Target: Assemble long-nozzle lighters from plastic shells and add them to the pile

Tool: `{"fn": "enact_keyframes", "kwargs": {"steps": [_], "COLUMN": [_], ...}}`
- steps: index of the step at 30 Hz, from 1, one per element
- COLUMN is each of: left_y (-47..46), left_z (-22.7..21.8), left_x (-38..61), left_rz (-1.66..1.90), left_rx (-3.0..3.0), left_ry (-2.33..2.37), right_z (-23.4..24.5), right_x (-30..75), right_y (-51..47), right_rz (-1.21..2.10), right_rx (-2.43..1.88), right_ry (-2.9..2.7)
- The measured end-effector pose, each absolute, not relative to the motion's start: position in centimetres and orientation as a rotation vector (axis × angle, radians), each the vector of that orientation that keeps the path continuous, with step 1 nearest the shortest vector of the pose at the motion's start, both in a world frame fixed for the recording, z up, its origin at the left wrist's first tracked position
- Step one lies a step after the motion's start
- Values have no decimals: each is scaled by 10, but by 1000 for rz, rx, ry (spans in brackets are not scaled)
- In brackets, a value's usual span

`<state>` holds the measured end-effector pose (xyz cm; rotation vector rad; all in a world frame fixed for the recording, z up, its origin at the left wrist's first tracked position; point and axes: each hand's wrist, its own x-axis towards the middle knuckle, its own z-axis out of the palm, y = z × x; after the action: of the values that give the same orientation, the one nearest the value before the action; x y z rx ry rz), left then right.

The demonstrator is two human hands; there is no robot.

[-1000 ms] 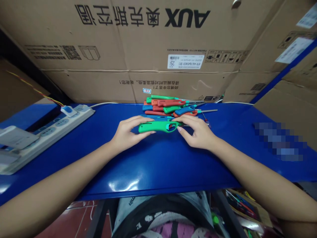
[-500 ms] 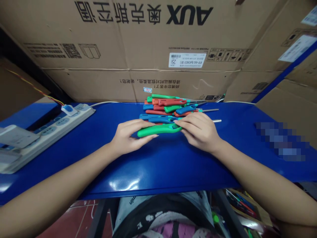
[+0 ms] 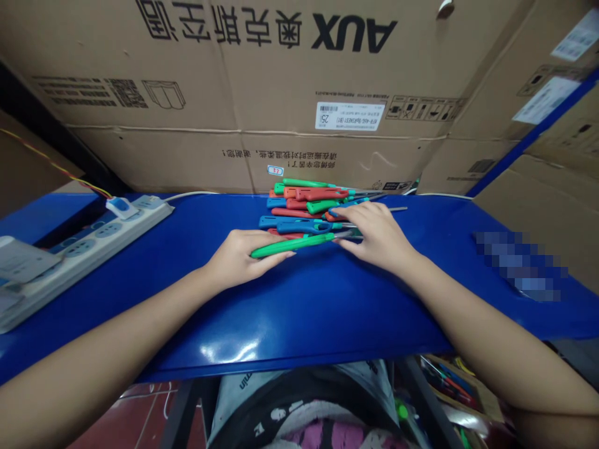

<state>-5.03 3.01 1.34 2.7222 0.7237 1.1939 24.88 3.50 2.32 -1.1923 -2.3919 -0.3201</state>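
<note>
My left hand (image 3: 241, 255) is closed around the handle of a green long-necked lighter (image 3: 294, 245), thumb below and fingers behind. The lighter lies roughly level, its metal neck pointing right. By that neck is my right hand (image 3: 381, 237), thumb and fingers apart; whether the thumb touches the neck I cannot tell. Its fingertips reach over the pile, where a blue lighter (image 3: 304, 226) and a red lighter (image 3: 322, 194) lie among several others in green, red and blue, necks to the right. My right hand hides part of the pile.
A large cardboard box (image 3: 196, 106) stands upright behind the blue table (image 3: 299, 312). At the left lies a white power strip (image 3: 93, 249) with plugs and a wire. A blurred-out item (image 3: 519, 265) is on the right. Below the table's right side is an open box (image 3: 458, 386) of mixed things.
My right hand has parted from the green lighter's trigger end and opened, reaching slightly forward. The lighter has turned in my left hand, its metal neck now showing.
</note>
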Motion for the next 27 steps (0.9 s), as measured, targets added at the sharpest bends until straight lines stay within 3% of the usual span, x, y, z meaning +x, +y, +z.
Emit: {"fn": "enact_keyframes", "kwargs": {"steps": [7, 11, 17, 22, 27], "left_y": [32, 35, 42, 43, 41], "left_z": [11, 10, 11, 12, 14], "left_x": [-50, -54, -63, -66, -65], "left_rz": [1243, 1246, 1068, 1060, 1030], "left_rx": [2709, 2755, 3057, 3179, 3133], "left_ry": [861, 859, 627, 502, 595], "right_z": [21, 26, 24, 19, 23], "right_x": [254, 258, 256, 247, 247], "right_y": [39, 41, 40, 33, 31], "right_rz": [-424, -414, -127, 84, 56], "right_rx": [-1459, -1309, -884, -858, -867], "right_ry": [-2307, -2361, -2726, -2751, -2716]}}
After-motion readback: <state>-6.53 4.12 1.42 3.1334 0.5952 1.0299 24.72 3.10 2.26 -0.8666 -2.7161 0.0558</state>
